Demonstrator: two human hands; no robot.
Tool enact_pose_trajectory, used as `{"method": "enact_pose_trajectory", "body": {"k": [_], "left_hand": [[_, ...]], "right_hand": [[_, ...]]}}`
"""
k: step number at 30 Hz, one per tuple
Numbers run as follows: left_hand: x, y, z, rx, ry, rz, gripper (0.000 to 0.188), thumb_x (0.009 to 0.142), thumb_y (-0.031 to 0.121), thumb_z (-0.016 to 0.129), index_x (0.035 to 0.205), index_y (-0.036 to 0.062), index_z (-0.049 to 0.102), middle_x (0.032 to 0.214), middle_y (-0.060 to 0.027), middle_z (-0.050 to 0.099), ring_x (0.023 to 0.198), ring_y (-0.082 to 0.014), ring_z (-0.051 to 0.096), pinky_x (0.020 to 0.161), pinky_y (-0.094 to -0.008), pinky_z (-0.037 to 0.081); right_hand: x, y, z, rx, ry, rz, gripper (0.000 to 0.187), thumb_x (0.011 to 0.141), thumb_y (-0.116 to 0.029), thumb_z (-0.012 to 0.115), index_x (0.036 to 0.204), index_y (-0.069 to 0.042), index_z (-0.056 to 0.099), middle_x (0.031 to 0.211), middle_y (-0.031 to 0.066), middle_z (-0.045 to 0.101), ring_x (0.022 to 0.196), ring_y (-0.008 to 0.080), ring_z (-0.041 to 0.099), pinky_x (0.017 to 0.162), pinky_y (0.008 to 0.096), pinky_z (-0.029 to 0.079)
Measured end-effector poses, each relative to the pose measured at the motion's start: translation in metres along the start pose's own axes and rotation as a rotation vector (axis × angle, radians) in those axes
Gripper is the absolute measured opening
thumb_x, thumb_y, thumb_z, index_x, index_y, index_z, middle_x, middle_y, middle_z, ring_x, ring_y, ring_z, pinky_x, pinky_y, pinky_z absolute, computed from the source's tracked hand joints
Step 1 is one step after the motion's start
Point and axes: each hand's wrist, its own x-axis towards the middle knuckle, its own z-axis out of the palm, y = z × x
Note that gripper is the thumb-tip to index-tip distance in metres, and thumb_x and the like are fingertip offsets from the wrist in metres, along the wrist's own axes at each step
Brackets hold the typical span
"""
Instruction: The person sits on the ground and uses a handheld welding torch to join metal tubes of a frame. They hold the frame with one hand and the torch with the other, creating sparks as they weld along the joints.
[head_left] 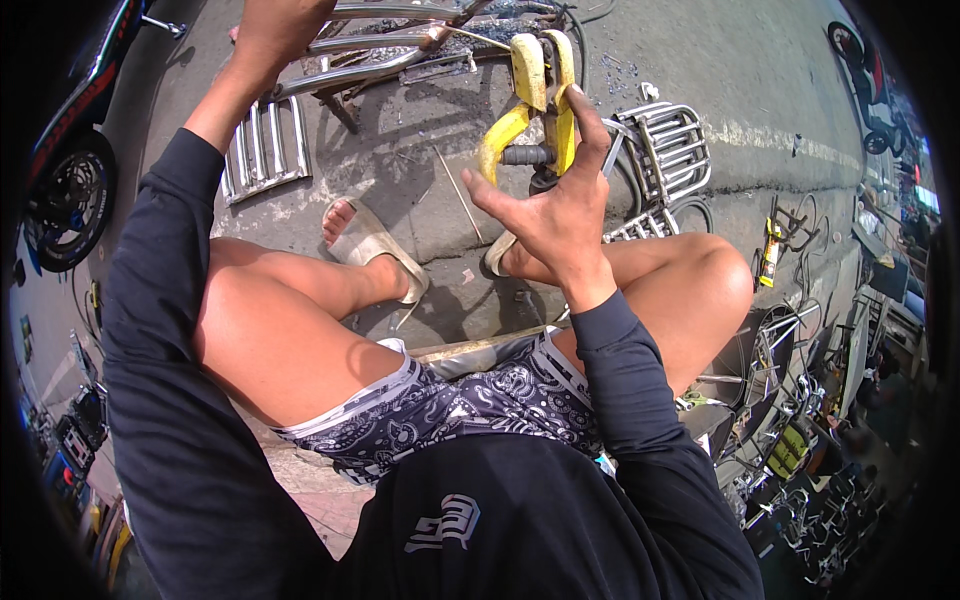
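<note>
My right hand grips a yellow welding electrode holder, with the index finger along its lever and the thumb standing out to the side. A thin welding rod points left from its jaws toward a chrome tube frame. At the top edge my left hand is beside the frame's upper tube. Its fingers are cut off by the picture's edge, so whether they grip the tube cannot be told.
A chrome slatted rack lies left on the pavement, another rack right. Cables run beside the right one. A thin rod lies between. A motorcycle wheel stands far left; metal parts are piled at lower right.
</note>
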Motion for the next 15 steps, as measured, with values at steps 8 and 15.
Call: {"method": "enact_pose_trajectory", "body": {"k": [8,15], "left_hand": [[0.004,-0.015,-0.005,0.046,0.047,-0.081,0.06,0.099,0.056,0.069,0.077,0.0004,0.063,0.056,-0.0042,0.049,0.056,-0.0145,0.046,0.053,-0.0411,0.037],[0.006,-0.025,-0.007,0.029,0.009,-0.178,0.056,0.1,0.051,0.069,0.075,0.0012,0.063,0.056,-0.0019,0.05,0.052,-0.0148,0.048,0.051,-0.0396,0.038]], "right_hand": [[-0.002,0.0,0.002,-0.002,-0.017,0.005,0.118,0.069,-0.033,0.1,0.159,-0.01,0.027,0.146,0.0245,0.054,0.123,0.0354,0.068,0.102,0.0424,0.06],[0.0,0.002,0.002,-0.038,-0.018,-0.006,0.118,0.069,-0.034,0.1,0.159,-0.01,0.027,0.145,0.0245,0.055,0.123,0.0361,0.068,0.102,0.0434,0.061]]}}
